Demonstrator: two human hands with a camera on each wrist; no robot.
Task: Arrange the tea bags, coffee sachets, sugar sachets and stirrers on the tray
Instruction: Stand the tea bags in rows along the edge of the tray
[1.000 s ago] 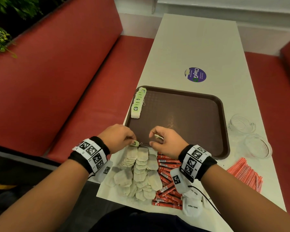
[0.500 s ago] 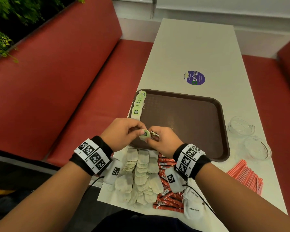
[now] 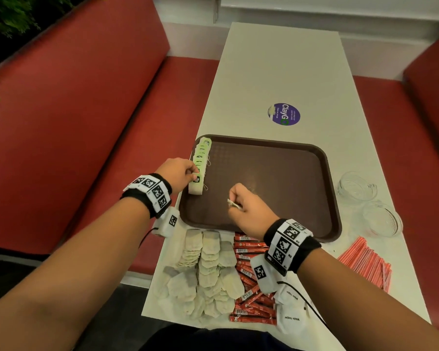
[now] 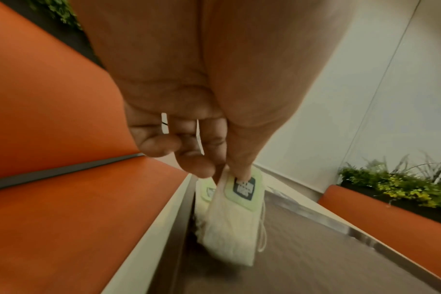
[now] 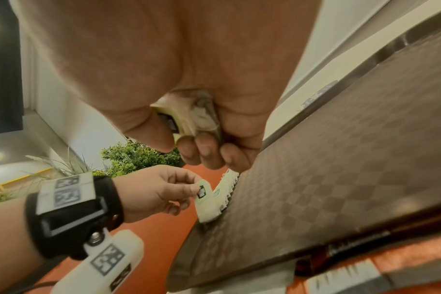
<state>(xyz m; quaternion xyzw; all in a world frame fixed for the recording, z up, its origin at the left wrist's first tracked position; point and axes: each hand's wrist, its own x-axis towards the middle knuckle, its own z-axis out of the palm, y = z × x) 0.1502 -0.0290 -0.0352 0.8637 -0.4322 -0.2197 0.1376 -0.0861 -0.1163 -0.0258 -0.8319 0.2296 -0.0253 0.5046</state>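
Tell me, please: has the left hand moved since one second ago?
Yes. The left hand went from the tray's near edge to its left side, setting a tea bag by the row there.

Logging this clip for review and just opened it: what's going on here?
A person is laying tea bags in a row along the left edge of a brown tray. The left hand pinches a tea bag by its green tag at the near end of that row. The right hand holds more tea bags over the tray. The loose tea bags, red sachets, sugar sachets and stirrers lie on the table, not yet on the tray.
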